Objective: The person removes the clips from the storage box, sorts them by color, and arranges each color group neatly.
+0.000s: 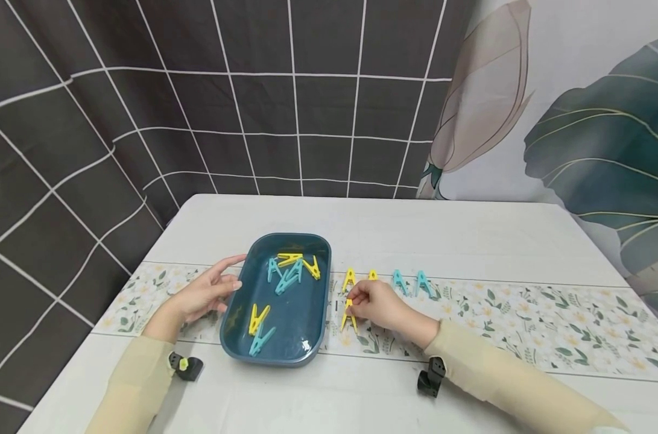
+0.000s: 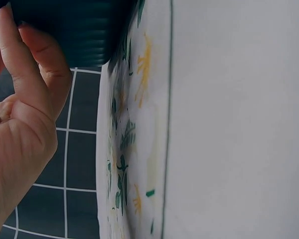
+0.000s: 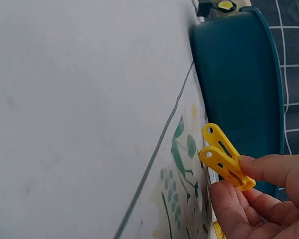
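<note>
My right hand point(image 1: 380, 305) pinches a yellow clothespin point(image 3: 226, 159) at its jaw end, between thumb and fingertips, its two handles pointing toward the near side. This clothespin is just above or on the table; which, I cannot tell. My left hand point(image 1: 206, 293) rests its loosely bent fingers against the left side of a dark blue tray point(image 1: 312, 355). In the left wrist view, those fingers point(image 2: 22, 64) touch the tray's outer wall. Several yellow and light blue clothespins lie inside the tray, among them a yellow one point(image 1: 258, 319) and a blue one point(image 1: 261, 341).
Beyond my right hand, a row stands on the table: a yellow clothespin point(image 1: 349, 278), another partly hidden yellow clothespin point(image 1: 373, 275), and two blue clothespins, a left one point(image 1: 399, 281) and a right one point(image 1: 424, 283). A floral strip point(image 1: 524, 319) crosses the white table.
</note>
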`<state>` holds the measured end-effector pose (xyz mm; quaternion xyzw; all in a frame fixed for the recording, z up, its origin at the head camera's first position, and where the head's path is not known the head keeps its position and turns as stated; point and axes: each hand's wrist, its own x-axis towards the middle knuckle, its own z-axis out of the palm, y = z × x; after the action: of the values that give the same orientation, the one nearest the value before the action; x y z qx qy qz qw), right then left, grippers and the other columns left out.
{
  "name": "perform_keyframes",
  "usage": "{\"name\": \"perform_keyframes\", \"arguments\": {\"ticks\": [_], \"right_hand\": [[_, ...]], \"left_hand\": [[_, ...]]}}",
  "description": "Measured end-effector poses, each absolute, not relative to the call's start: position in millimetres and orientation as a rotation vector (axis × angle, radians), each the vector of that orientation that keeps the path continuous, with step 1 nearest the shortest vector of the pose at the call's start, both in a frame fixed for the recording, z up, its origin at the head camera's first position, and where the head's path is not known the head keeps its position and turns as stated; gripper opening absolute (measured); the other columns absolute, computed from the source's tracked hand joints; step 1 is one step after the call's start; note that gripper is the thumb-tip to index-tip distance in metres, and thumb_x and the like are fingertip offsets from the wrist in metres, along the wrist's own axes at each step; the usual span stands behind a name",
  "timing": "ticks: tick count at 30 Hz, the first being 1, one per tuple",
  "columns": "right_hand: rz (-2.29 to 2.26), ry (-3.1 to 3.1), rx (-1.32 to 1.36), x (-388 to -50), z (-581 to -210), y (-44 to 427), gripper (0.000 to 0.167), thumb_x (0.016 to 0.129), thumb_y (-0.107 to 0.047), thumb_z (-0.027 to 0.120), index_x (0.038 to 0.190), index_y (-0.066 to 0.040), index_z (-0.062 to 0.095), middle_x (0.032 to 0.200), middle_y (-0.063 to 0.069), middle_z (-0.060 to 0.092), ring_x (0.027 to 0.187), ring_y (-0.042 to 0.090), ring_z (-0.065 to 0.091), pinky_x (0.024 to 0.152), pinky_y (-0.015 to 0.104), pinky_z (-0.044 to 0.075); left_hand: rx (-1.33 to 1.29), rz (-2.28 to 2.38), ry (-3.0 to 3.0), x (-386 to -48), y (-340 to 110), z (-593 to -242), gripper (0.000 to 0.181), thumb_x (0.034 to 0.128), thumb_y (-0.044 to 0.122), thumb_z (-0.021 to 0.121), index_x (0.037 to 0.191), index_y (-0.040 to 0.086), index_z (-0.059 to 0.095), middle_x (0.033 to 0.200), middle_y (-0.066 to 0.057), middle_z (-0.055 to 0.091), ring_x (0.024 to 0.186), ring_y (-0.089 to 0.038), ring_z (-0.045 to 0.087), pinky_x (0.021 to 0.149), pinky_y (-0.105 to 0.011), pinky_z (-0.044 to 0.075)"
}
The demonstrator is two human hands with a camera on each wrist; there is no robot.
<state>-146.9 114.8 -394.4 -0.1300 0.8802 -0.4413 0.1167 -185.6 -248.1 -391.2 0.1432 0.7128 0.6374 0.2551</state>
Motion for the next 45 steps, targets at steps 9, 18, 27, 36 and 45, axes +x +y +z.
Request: {"name": "perform_keyframes", "arguments": {"ticks": [9, 18, 27, 36, 45], "right_hand": [[-1.232, 2.654, -0.321, -149, -396, 112, 0.013, 0.082, -0.006, 0.071, 0.092, 0.0, 0.066, 0.076, 0.003, 0.059, 0.064, 0.01, 0.053, 0.056, 0.02, 0.046], [-1.254, 2.718, -0.388, -150, -381, 113, 0.014, 0.084, -0.003, 0.067, 0.097, 0.002, 0.065, 0.081, 0.005, 0.062, 0.07, 0.011, 0.055, 0.061, 0.021, 0.049], [-1.298, 2.752, -0.551, -148, -356, 103, 0.019, 0.085, -0.006, 0.068, 0.101, 0.003, 0.066, 0.087, 0.006, 0.065, 0.077, 0.012, 0.059, 0.068, 0.022, 0.051], [-1.253, 2.712, -0.904, -138, -342, 75, 0.023, 0.086, -0.008, 0.069, 0.106, 0.0, 0.065, 0.102, 0.012, 0.065, 0.089, 0.02, 0.063, 0.078, 0.024, 0.055], [-1.064, 2.728, -1.17, -140, -351, 41, 0.024, 0.088, -0.011, 0.068, 0.109, -0.001, 0.065, 0.104, 0.009, 0.066, 0.094, 0.02, 0.063, 0.081, 0.024, 0.053]], "left_hand": [[0.391, 1.739, 1.924, -186, -247, -390, 0.066, 0.0976, 0.008, 0.051, 0.151, 0.01, 0.013, 0.097, 0.001, 0.064, 0.074, -0.007, 0.064, 0.053, -0.019, 0.053], [0.387, 1.725, 1.933, -186, -247, -390, 0.067, 0.0976, 0.009, 0.051, 0.151, 0.01, 0.011, 0.097, 0.001, 0.064, 0.075, -0.008, 0.064, 0.054, -0.02, 0.054], [0.415, 1.737, 1.916, -186, -248, -393, 0.066, 0.098, 0.008, 0.05, 0.152, 0.012, 0.012, 0.095, 0.003, 0.063, 0.074, -0.007, 0.063, 0.053, -0.02, 0.054], [0.423, 1.738, 1.919, -187, -248, -393, 0.065, 0.0981, 0.008, 0.05, 0.151, 0.012, 0.013, 0.095, 0.003, 0.064, 0.074, -0.006, 0.063, 0.054, -0.019, 0.054], [0.401, 1.72, 1.942, -187, -248, -392, 0.066, 0.0979, 0.009, 0.051, 0.151, 0.011, 0.012, 0.098, 0.001, 0.065, 0.078, -0.008, 0.065, 0.055, -0.021, 0.054]]}}
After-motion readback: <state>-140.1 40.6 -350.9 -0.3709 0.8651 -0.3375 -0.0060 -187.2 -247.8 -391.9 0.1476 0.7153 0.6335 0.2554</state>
